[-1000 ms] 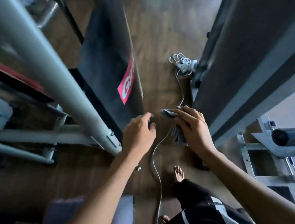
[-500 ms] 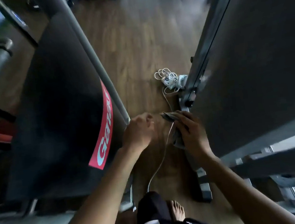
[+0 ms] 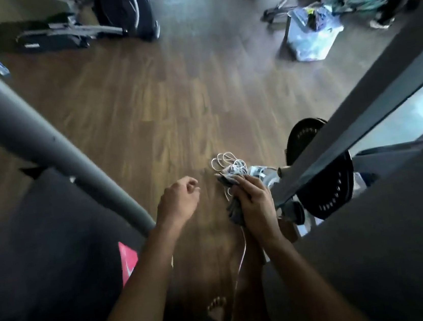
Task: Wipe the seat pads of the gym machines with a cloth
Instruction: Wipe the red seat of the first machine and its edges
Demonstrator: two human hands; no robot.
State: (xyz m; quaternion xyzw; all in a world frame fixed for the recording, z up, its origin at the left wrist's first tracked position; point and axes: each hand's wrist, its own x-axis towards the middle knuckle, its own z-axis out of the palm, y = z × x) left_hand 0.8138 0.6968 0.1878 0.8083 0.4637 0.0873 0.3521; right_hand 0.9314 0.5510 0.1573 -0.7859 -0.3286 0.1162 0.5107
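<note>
Cloth in right hand, left hand near

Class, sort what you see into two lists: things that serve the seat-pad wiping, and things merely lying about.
Job: cloth, gripped by the right hand; left hand, holding nothing; dark pad with red label.
Lying about: white cable bundle; weight plate; plastic bag.

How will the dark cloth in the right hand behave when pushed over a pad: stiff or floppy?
Probably floppy: the cloth hangs in bunched folds from the right hand gripping it. Likely light, since one hand holds it. It may bunch up unless spread flat.
</note>
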